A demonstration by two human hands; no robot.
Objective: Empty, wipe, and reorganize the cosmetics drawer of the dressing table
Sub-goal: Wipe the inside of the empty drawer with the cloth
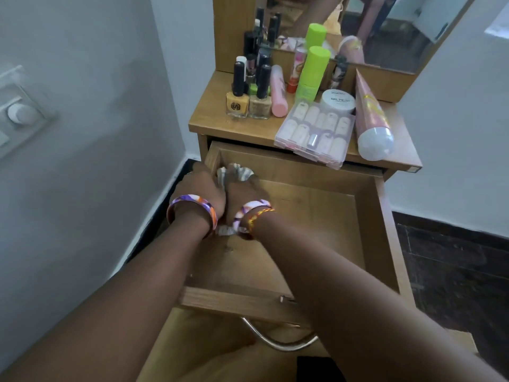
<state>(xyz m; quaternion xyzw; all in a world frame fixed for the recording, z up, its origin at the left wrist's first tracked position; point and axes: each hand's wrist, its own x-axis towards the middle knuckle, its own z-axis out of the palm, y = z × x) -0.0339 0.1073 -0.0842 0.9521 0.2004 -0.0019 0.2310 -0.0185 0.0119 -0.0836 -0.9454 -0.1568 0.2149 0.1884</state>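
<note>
The wooden drawer [374, 230] of the dressing table stands pulled out, and its inside holds only my hands and a crumpled pale cloth [237, 172]. My left hand [202, 186] and my right hand [248, 191] press side by side on that cloth in the drawer's far left corner. A bit of the cloth also shows under my wrists. Both wrists wear purple and orange bangles. The cosmetics stand on the tabletop [220, 119] above the drawer.
On the tabletop are nail polish bottles [237, 102], a pink tube [278, 92], green-capped bottles [314, 70], a white jar [338, 100], a clear box of false nails [316, 130] overhanging the edge, and a large pink tube [371, 119]. A mirror [385, 31] stands behind. A metal handle [278, 343] curves below the drawer front.
</note>
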